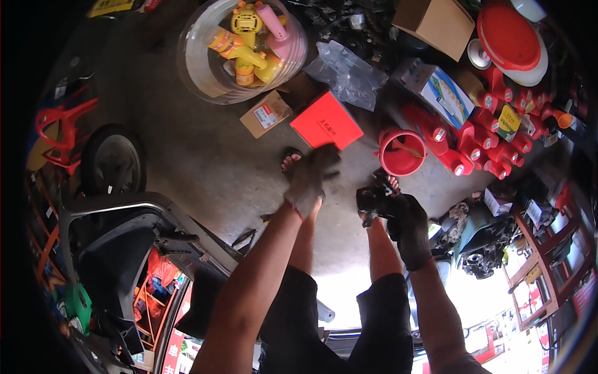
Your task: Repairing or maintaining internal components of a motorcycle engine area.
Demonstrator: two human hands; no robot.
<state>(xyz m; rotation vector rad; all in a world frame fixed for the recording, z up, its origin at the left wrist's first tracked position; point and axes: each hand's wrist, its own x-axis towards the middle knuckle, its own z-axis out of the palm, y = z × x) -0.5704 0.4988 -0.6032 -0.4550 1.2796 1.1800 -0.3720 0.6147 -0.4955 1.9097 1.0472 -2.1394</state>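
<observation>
My right hand, in a dark grey work glove, is closed round a black mechanical part. The part looks irregular, with small projections; its exact kind does not show. My left hand, gloved too, is stretched forward just short of a red box on the floor. Motion smears its fingers, so whether it grips anything cannot be made out. Beside the red box lies a small brown cardboard box with a white label. A red bucket stands past my right hand, something brownish inside it.
A clear round tub holds yellow and pink bottles. Crumpled clear plastic lies beside it. Many red bottles crowd the far right, near a blue-white carton. On the left are a wheel and dark vehicle bodywork.
</observation>
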